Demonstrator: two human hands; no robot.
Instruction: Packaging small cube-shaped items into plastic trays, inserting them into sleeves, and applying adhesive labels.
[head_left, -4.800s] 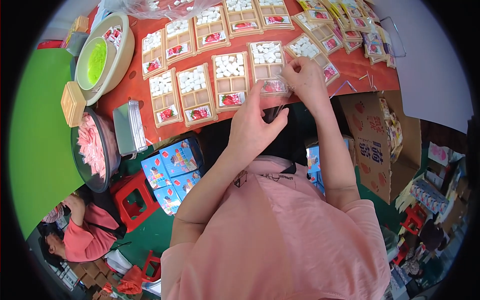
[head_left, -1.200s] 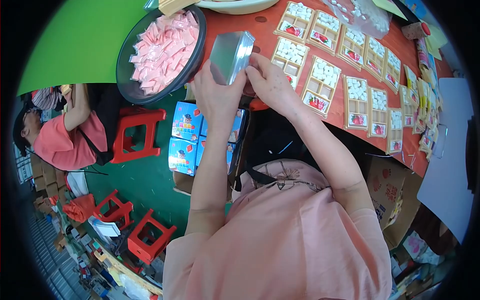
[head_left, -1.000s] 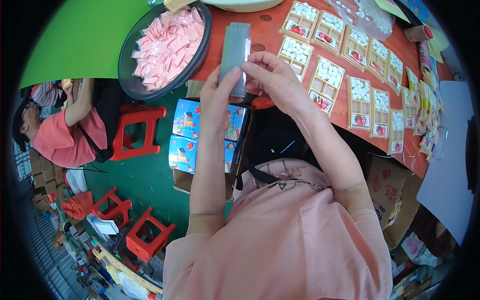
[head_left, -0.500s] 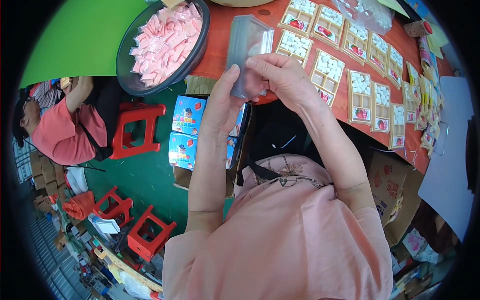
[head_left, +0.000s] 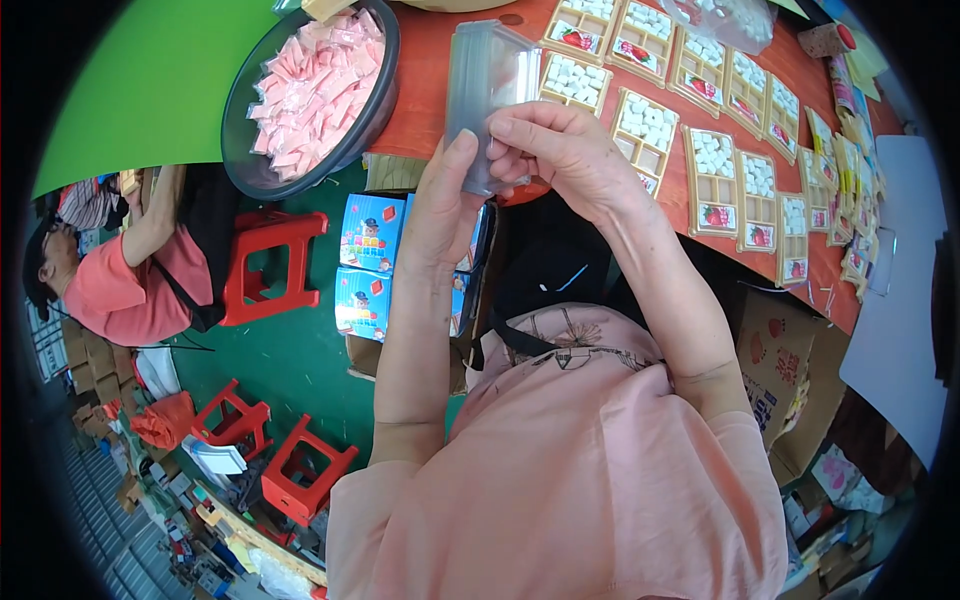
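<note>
Over the near edge of the red table, my left hand (head_left: 440,210) grips a long clear plastic cover (head_left: 485,85) by its lower end, thumb along its side. Whether it is one piece or several nested together, I cannot tell. My right hand (head_left: 570,150) pinches at the cover's right edge, with thumb and forefinger close together and the other fingers curled. To the right lie rows of tan compartment trays (head_left: 715,165), holding small white cubes and strawberry-printed packets. Some of their compartments are bare.
A dark basin (head_left: 235,150) of pink wrapped pieces sits to the left. Below it are blue printed boxes (head_left: 365,235) in a carton and red stools (head_left: 280,260). Another person (head_left: 140,270) sits at far left. Small yellow packets (head_left: 850,190) pile up at right.
The view has shifted slightly, so the basin and trays appear further left. My right fingers have curled in at the cover's edge; my left hand keeps its hold.
</note>
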